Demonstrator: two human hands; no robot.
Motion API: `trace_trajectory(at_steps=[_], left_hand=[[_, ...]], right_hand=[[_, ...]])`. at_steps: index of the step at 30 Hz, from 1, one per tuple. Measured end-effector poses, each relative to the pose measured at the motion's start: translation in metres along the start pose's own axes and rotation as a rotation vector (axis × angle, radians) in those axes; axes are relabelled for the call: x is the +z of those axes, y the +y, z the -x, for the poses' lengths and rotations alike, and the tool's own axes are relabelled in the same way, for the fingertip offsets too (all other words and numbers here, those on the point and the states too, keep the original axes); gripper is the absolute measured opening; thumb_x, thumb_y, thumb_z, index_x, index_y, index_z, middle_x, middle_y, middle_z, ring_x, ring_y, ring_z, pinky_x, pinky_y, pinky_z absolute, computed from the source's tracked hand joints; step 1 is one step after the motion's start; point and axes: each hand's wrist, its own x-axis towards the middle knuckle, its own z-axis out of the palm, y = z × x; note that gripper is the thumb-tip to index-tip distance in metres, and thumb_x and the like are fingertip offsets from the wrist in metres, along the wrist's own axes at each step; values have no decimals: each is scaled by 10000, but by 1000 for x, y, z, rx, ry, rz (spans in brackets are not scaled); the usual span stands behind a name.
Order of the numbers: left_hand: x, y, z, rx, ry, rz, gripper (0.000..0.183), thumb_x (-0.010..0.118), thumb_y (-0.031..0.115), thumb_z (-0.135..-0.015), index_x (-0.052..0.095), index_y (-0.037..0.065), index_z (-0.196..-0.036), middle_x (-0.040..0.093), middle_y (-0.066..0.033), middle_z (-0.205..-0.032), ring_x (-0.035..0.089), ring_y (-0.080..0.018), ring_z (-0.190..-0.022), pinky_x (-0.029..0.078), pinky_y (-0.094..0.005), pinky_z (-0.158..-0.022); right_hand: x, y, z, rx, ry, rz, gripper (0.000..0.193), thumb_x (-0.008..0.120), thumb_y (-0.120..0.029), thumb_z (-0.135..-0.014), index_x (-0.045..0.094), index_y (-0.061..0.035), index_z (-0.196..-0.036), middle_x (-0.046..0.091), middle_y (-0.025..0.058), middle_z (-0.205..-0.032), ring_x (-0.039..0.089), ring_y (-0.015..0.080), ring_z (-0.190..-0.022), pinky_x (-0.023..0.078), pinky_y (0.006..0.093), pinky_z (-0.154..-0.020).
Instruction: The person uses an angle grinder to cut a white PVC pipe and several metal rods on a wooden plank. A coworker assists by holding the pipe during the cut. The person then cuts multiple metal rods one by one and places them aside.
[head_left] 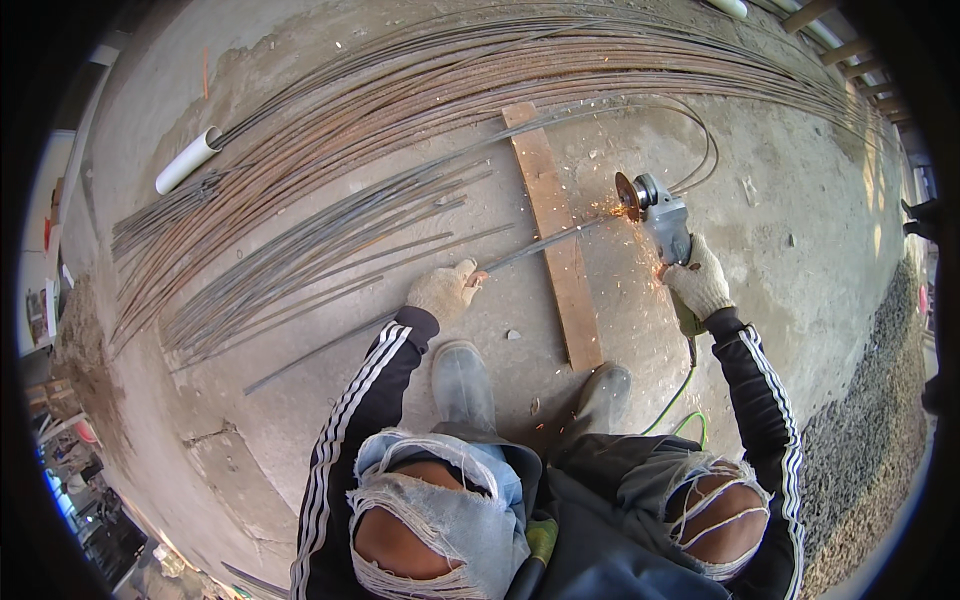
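Note:
My left hand, in a pale knitted work glove, is closed around one or more steel rods, which run up to the right across a wooden plank. My gloved right hand grips the body of a grey angle grinder. Its brown cutting disc meets the right end of the held steel just past the plank. Orange sparks fly from the contact and scatter downward and over the plank. The exact spot under the disc is hidden by the glare.
Several shorter rods lie left of the plank. Beyond them stretches a long bundle of rusty rods, with a white pipe at its left. A green power cord trails near my right boot. Gravel borders the right side.

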Motion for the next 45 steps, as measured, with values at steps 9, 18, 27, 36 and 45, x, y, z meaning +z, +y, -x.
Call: trace_trajectory(at_steps=[9,18,27,36,45], left_hand=[[5,-3,1,25,68,5,477,669,414,-1005,700,84,-1348,767,-245,-929,754,-442,-865,580,-566,-727],[7,-6,-2,45,60,5,410,618,434,-1045,683,89,-1258,761,-237,-882,755,-447,-830,577,-583,-694],[-1,0,0,10,26,11,463,632,408,-1038,692,65,-1344,769,-247,-929,756,-442,-867,583,-567,-729],[3,-2,0,2,43,15,472,623,421,-1038,686,91,-1370,773,-242,-978,754,-439,-897,585,-558,-756],[1,0,1,-8,17,-9,444,610,459,-1043,693,108,-1303,768,-232,-921,753,-441,-873,578,-571,-734]], right_hand=[[-19,-20,-1,4,-54,61,553,824,-313,-738,615,-24,-1161,722,220,-1011,717,381,-929,556,450,-836],[-20,-20,10,38,-64,103,569,839,-307,-731,603,-26,-1166,721,200,-1007,712,349,-952,550,448,-850],[-11,-7,28,39,-31,30,576,862,-284,-726,585,-19,-1156,709,230,-1025,703,409,-975,549,470,-860],[-4,-3,20,44,-6,44,544,854,-264,-735,603,-40,-1163,709,181,-1005,693,337,-933,551,451,-850],[-15,-23,2,14,-42,65,534,830,-323,-744,593,-25,-1118,717,225,-987,713,394,-943,554,459,-830]])
